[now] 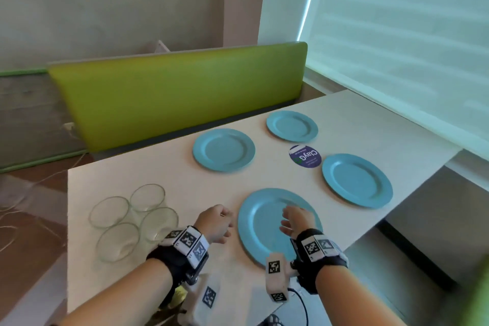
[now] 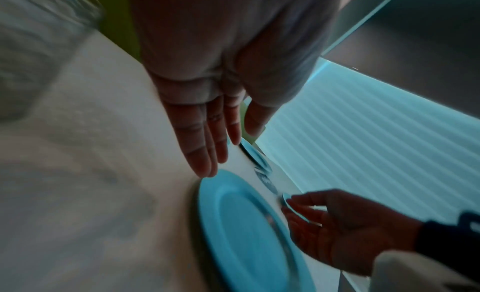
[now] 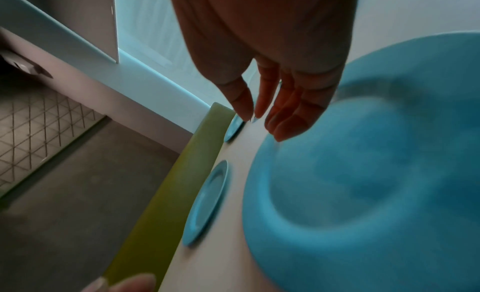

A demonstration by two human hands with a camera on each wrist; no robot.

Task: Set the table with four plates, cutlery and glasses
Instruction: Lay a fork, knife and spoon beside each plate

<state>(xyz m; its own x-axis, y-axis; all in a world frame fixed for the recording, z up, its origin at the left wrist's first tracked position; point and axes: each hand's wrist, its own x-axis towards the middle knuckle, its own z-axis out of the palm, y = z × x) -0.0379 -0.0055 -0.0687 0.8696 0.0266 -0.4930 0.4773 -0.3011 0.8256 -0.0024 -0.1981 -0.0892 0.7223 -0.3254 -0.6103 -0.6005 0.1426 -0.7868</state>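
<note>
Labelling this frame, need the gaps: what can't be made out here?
- Cutlery: in no view; the head view cuts off the table's near edge.
- Nearest plate: right hand covers part in head view; motion-blurred in right wrist view.
- Glasses: a blurred smear in left wrist view.
- Round sticker: small print too small.

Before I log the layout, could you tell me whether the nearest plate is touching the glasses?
Apart. The head view shows bare table and the left hand between the nearest plate and the glasses.

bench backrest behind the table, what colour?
Lime green bench backrest, plain, no pattern; head view shows it best.
</note>
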